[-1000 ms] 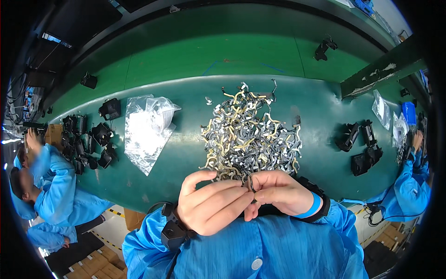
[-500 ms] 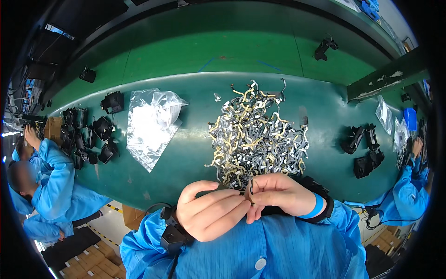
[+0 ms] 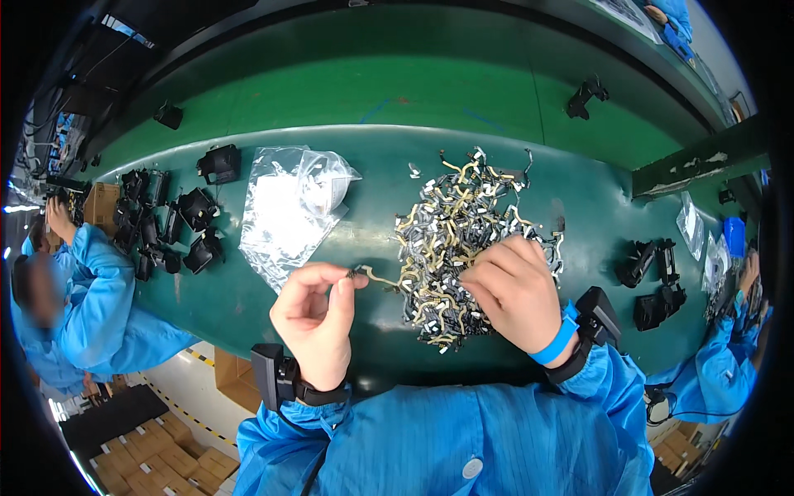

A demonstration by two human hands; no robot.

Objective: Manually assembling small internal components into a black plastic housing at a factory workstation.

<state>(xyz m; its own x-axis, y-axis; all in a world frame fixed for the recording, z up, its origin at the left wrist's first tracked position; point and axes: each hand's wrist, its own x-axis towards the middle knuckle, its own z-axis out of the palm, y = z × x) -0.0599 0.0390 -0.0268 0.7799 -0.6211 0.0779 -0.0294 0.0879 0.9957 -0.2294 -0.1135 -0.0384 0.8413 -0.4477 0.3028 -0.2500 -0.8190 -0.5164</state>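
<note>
A heap of short wire harnesses [image 3: 451, 248], yellow and grey-black with small white connectors, covers the middle of the green table. My left hand [image 3: 318, 318] is at the left of the heap, thumb and index finger pinched on the dark end of one wire harness [image 3: 379, 278]. Its yellow length reaches to the right, and its far end merges with the heap's left edge. Over the right part of the heap is my right hand [image 3: 517, 293], its fingers bent and pressed together at the wires. What those fingertips grip is hidden among the harnesses.
Clear plastic bags [image 3: 289, 211] lie left of the heap. Black plastic housings [image 3: 161, 219] cluster at the far left, and more black parts [image 3: 653, 285] lie at the right. Co-workers in blue sit at both sides. A green post [image 3: 691, 164] crosses the right rear.
My hands, close together in front of me before, have parted. The left moved left and forward, now holding a wire harness out; the right moved forward onto the heap. The view shifted slightly.
</note>
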